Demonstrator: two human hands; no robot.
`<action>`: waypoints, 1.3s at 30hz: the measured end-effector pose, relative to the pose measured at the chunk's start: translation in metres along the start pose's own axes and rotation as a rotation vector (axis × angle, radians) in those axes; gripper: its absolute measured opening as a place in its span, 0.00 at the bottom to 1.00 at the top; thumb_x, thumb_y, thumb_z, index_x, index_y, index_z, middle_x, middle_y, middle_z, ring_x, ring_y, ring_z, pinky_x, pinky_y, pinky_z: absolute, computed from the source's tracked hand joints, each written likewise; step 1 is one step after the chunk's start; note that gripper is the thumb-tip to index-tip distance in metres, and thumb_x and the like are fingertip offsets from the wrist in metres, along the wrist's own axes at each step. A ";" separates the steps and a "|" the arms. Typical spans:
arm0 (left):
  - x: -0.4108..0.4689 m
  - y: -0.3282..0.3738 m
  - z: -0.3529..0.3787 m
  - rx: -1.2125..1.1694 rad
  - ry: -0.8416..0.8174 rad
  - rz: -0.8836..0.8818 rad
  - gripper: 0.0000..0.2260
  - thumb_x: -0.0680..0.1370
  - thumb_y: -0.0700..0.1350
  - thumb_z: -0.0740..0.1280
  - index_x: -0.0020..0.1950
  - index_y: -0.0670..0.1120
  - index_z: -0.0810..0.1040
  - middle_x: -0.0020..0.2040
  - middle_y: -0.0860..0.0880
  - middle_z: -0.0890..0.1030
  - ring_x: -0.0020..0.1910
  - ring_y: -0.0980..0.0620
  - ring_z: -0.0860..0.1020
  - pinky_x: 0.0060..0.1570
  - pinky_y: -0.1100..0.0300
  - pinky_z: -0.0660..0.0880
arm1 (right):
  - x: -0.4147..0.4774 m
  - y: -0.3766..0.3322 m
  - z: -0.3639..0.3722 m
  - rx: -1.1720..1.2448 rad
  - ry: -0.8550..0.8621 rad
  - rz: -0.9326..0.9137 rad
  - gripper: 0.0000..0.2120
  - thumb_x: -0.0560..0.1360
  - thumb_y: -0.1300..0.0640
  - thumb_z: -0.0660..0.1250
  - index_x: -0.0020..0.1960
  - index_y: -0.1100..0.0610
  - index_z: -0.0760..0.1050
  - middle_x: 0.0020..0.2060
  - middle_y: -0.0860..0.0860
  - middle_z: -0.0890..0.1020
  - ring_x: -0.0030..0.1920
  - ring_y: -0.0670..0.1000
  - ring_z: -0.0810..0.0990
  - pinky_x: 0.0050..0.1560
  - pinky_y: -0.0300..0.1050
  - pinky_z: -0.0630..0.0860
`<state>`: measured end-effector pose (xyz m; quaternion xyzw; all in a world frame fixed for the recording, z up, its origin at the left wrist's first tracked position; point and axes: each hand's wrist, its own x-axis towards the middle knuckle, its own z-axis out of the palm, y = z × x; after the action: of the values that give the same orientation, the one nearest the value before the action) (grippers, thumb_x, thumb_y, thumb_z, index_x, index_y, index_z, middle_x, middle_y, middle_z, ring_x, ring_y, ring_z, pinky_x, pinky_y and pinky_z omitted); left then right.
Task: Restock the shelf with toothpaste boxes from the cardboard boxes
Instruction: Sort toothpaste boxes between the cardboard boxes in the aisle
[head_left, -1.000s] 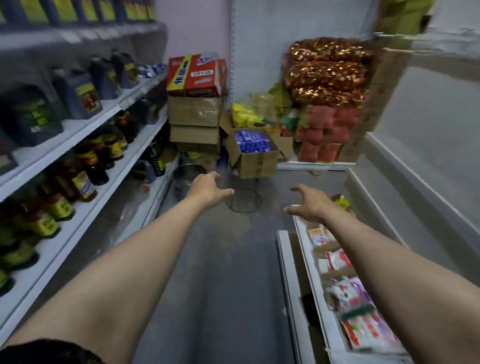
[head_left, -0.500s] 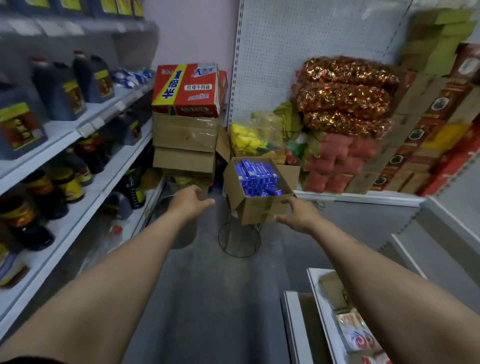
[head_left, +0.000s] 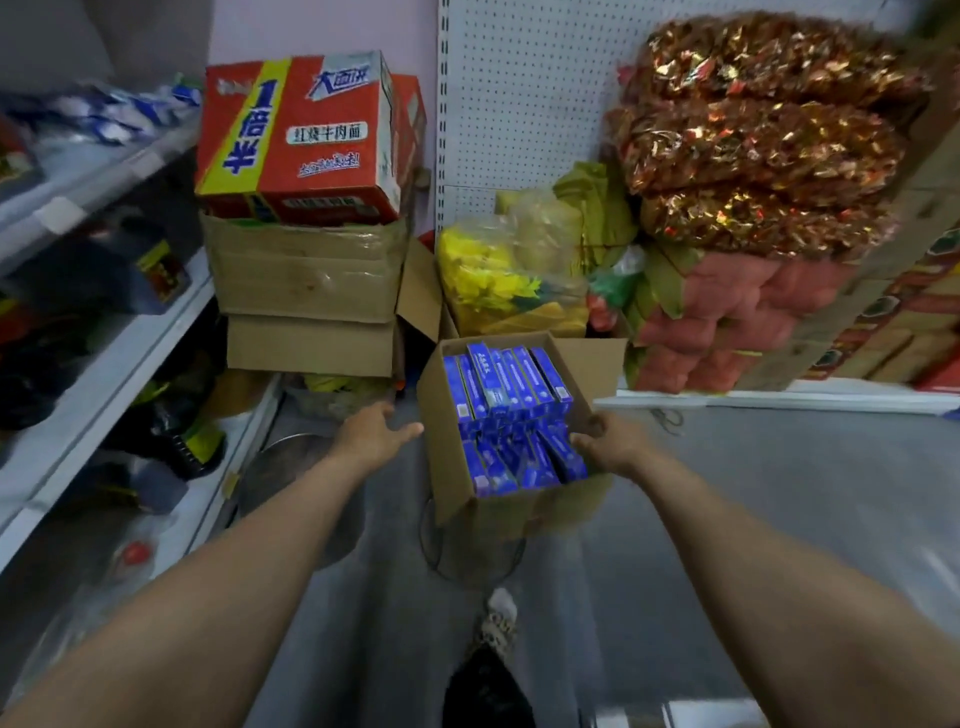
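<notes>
An open cardboard box (head_left: 457, 499) stands in the middle of the aisle floor (head_left: 779, 519), resting on a thin wire ring stand (head_left: 470, 569). It is packed with blue toothpaste boxes (head_left: 506, 395), one layer lying lengthwise at the back and more tilted at the front.

The left hand (head_left: 371, 436) hovers just left of the cardboard box, fingers (head_left: 410, 430) straight and released, tips close to its left wall but not plainly touching. The right hand (head_left: 610, 447) is at the box's right rim, fingers curled and the thumb against the nearest toothpaste boxes. Whether it actually grips the wall cannot be told.

Behind the cardboard box to the left, two brown cartons (head_left: 306, 286) are stacked, with a red noodle carton (head_left: 296, 135) on top. Directly behind it lies a clear bag of yellow goods (head_left: 493, 275). Behind it to the right, bags of gold-wrapped sweets (head_left: 763, 135) are piled up. Further left of the box runs a white shelf (head_left: 109, 358) with dark bottles, and a metal pot (head_left: 291, 462) sits just left of the box.
</notes>
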<state>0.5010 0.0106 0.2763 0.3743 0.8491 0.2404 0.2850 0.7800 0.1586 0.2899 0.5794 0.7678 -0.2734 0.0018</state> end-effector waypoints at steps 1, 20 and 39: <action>0.032 0.007 0.008 0.005 -0.009 -0.040 0.30 0.76 0.58 0.69 0.71 0.42 0.70 0.68 0.43 0.75 0.66 0.44 0.73 0.63 0.53 0.71 | 0.039 0.001 -0.002 0.010 -0.006 0.005 0.19 0.78 0.50 0.68 0.63 0.62 0.76 0.61 0.60 0.80 0.61 0.59 0.78 0.54 0.45 0.72; 0.329 0.041 0.146 -0.012 -0.270 -0.458 0.26 0.79 0.61 0.62 0.68 0.43 0.73 0.64 0.40 0.77 0.59 0.39 0.77 0.58 0.48 0.75 | 0.346 0.077 0.031 0.167 -0.347 0.431 0.32 0.80 0.45 0.65 0.78 0.59 0.60 0.72 0.59 0.71 0.71 0.60 0.71 0.67 0.47 0.67; 0.360 0.021 0.170 -0.015 -0.322 -0.600 0.20 0.82 0.54 0.59 0.64 0.40 0.74 0.57 0.37 0.78 0.47 0.37 0.80 0.45 0.44 0.81 | 0.375 0.098 0.069 0.130 -0.385 0.391 0.15 0.83 0.51 0.61 0.63 0.57 0.78 0.57 0.61 0.82 0.58 0.62 0.79 0.58 0.50 0.74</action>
<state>0.4240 0.3343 0.0574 0.1387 0.8636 0.0900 0.4763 0.7223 0.4802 0.0708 0.6528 0.6080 -0.4216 0.1628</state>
